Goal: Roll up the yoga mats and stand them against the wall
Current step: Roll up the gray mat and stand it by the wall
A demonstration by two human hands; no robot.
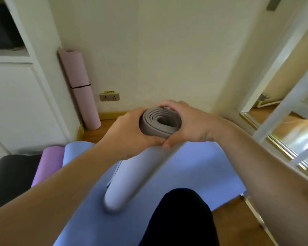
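Observation:
A rolled grey-lilac yoga mat [132, 176] stands upright in front of me, its lower end resting on a flat blue mat [199, 171]. Its spiral top end faces the camera. My left hand [124, 132] grips the top of the roll from the left, and my right hand [190, 121] grips it from the right, thumbs meeting at the front. A rolled pink mat [78, 86] with a black band leans upright in the wall corner. A purple mat [48, 166] and a dark mat [12, 174] lie on the floor at the left.
A cream wall [158, 50] with a socket [109, 97] low down is straight ahead. White cabinets [16, 95] stand on the left. A doorway with a metal floor track [274, 142] and a white frame is on the right. My dark-clad leg [181, 219] is at the bottom.

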